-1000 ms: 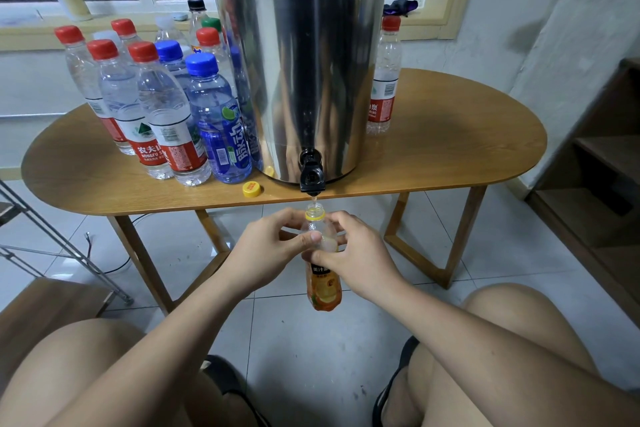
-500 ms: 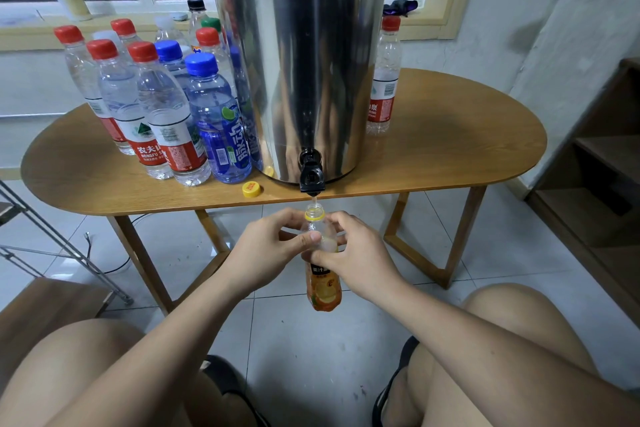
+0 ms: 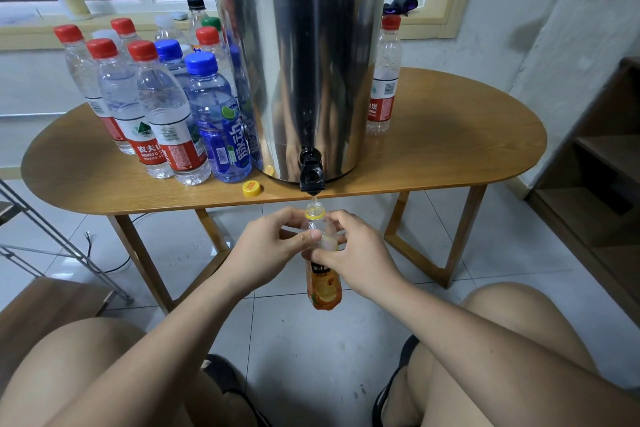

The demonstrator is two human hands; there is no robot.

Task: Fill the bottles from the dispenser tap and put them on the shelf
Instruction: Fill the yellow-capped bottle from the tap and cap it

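Orange-label juice bottle [image 3: 324, 289] is upright below the table edge, with its open mouth right under the black tap [image 3: 311, 177] and a thin stream running in. Fingers cover its middle, so the fill level is unreadable. Left hand [image 3: 266, 246] and right hand [image 3: 360, 260] both pinch its upper body, thumbs in front. Steel dispenser [image 3: 301, 55] has its top cut off by the frame. Yellow cap [image 3: 251, 188] lies on the wooden table [image 3: 450, 149] near the tap. Capped bottle cluster [image 3: 166, 121] sits left of the dispenser: clear bottles, contents hard to judge, back ones partly hidden. One red-capped bottle [image 3: 384, 80] stands to the right. Wooden shelf [image 3: 606, 166] is cut off at the right edge.
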